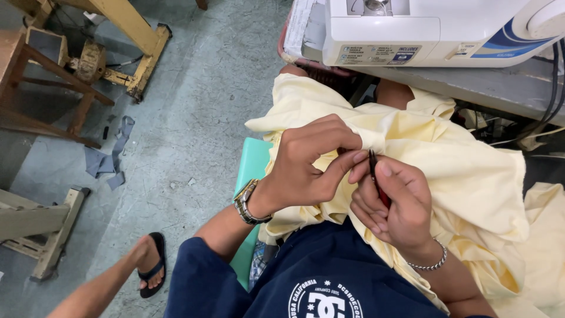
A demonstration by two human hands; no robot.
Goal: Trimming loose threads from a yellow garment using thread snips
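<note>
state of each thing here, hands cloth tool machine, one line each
left hand: closed, pinching a fold of the yellow cloth
right hand: closed around a small red-and-black tool
small red-and-black tool: held upright, tip at the fold
yellow cloth: bunched and creased over the lap
sewing machine: on the table, untouched
scraps of grey cloth: lying on the floor

label [379, 54]: far right, on front of white sewing machine [435, 29] | rectangular strip, white with grey and blue panels | paper sheet [299, 23]: just left of machine, white, printed
</note>
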